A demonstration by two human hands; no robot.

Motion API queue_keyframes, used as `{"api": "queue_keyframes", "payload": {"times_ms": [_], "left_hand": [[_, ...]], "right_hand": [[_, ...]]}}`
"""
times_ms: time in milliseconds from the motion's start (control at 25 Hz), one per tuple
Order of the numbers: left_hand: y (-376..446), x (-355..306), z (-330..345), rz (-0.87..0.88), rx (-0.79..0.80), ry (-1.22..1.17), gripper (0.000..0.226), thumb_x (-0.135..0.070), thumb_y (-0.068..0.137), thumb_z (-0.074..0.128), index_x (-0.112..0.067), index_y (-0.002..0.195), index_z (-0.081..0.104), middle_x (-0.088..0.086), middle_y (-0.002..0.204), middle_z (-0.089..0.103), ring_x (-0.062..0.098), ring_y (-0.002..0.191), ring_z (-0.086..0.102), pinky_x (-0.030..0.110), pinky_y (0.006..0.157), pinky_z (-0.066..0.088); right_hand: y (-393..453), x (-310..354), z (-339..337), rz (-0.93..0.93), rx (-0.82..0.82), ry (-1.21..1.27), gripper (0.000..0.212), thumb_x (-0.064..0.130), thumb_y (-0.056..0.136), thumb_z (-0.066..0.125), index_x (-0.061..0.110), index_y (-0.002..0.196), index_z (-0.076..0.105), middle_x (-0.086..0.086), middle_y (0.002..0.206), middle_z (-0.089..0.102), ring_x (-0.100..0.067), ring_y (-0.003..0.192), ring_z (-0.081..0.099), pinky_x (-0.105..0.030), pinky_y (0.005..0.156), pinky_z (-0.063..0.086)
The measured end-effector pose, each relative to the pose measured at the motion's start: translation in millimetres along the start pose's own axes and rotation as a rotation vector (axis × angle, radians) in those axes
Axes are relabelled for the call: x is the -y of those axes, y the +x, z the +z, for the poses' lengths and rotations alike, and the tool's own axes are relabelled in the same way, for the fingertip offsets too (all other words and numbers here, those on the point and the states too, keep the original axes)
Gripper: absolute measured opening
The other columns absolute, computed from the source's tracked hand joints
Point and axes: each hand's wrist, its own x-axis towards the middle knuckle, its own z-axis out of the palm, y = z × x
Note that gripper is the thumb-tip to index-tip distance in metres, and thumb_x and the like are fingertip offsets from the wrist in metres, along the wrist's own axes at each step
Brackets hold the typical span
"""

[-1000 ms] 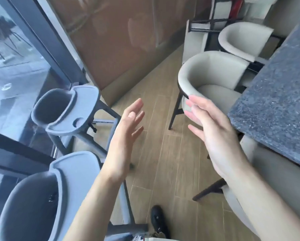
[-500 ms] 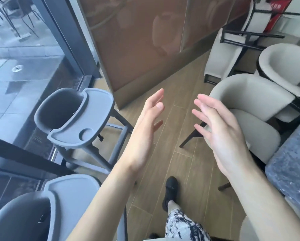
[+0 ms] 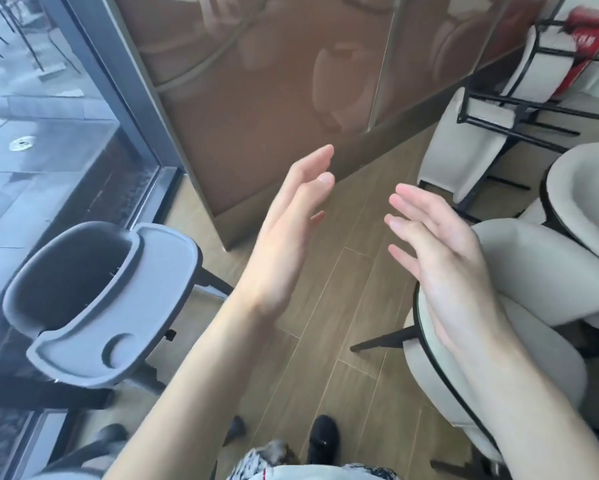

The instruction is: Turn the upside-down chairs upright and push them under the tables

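Upside-down chairs (image 3: 471, 147) rest at upper right near a red sign (image 3: 589, 36) with unreadable white writing, while the left hand (image 3: 284, 237) and right hand (image 3: 447, 268) hover apart, fingers straight, holding nothing.

So both forearms are bare all the way up to the frame edge, no sleeves, no watch, no bracelets, and no rings on the left hand (image 3: 284, 244) or the right hand (image 3: 447, 268). Nails look short and plain, no polish as far as I can tell. Down at the bottom there's a black shoe (image 3: 322, 439), rounded toe, looks like a sneaker but it's too blurry to be sure. Above it are trousers (image 3: 256, 462) in a black-and-white blotchy print, and a pale hem of a top (image 3: 312, 474) with a tiny red mark near it.
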Motion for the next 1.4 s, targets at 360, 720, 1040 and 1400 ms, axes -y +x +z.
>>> {"api": "queue_keyframes", "payload": {"times_ms": [360, 720, 1040, 1400], "left_hand": [[168.6, 15.5, -24.4, -0.036, 0.003, 0.030, 0.049, -0.048, 0.094, 0.047, -0.042, 0.142, 0.052, -0.028, 0.145, 0.052, -0.008, 0.133, 0.049, 0.037, 0.115, 0.040], [373.5, 22.8, -75.6, -0.058, 0.097, 0.011, 0.045, -0.047, 0.094, 0.048, -0.042, 0.139, 0.055, -0.031, 0.139, 0.055, -0.009, 0.130, 0.051, 0.038, 0.116, 0.038], [508.8, 35.8, -73.8, -0.089, 0.228, 0.016, 0.045, -0.048, 0.092, 0.049, -0.043, 0.136, 0.057, -0.030, 0.140, 0.055, -0.005, 0.135, 0.048, 0.041, 0.119, 0.034], [667.9, 52.8, -15.7, -0.094, 0.284, -0.015, 0.039, -0.043, 0.092, 0.050, -0.042, 0.130, 0.060, -0.027, 0.138, 0.057, -0.003, 0.134, 0.050, 0.041, 0.119, 0.035]], "right_hand": [[170.7, -1.6, 23.7, -0.003, 0.028, -0.034, 0.042, 0.030, 0.085, 0.060, 0.038, 0.127, 0.063, 0.019, 0.128, 0.064, 0.007, 0.118, 0.059, -0.037, 0.108, 0.046], [369.8, 16.3, 98.0, -0.027, -0.011, -0.052, 0.044, 0.028, 0.088, 0.058, 0.038, 0.131, 0.059, 0.018, 0.133, 0.060, 0.013, 0.117, 0.055, -0.037, 0.109, 0.045], [483.4, 17.7, 96.1, 0.005, -0.161, -0.044, 0.049, 0.034, 0.081, 0.053, 0.040, 0.129, 0.060, 0.021, 0.131, 0.061, 0.008, 0.116, 0.059, -0.036, 0.107, 0.047], [625.3, 14.2, 39.0, 0.022, -0.224, -0.044, 0.041, 0.027, 0.087, 0.059, 0.039, 0.126, 0.061, 0.019, 0.128, 0.062, 0.007, 0.114, 0.060, -0.036, 0.106, 0.047]]}}
